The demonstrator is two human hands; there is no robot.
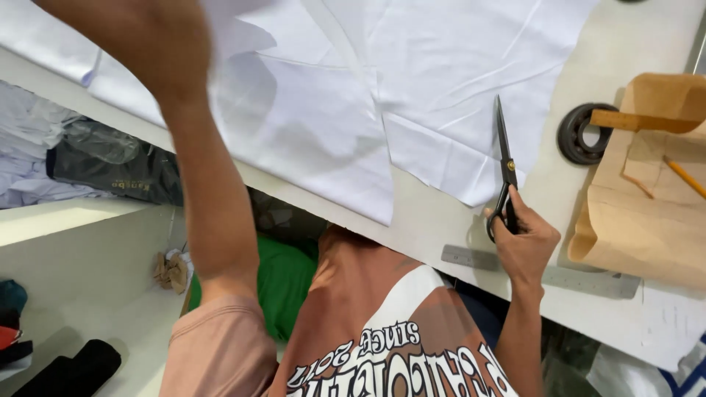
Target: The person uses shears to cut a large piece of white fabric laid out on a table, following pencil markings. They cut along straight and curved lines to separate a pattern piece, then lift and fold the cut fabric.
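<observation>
My right hand [523, 241] grips the black handles of a pair of scissors [504, 158] whose closed blades lie flat on the white table, pointing away from me. My left hand [158, 44] is raised close to the camera, blurred, lifting a cut piece of white cloth [309, 125] off the table's near edge. More white cloth [456, 81] lies spread flat beside the scissors, with a cut edge near the blades.
A metal ruler [581, 278] lies along the table's near edge by my right wrist. Brown pattern paper [640, 213], a wooden ruler [640, 121], a pencil [685, 176] and a black ring-shaped weight [577, 134] sit at the right. Bundles of cloth [29, 147] fill shelves at left.
</observation>
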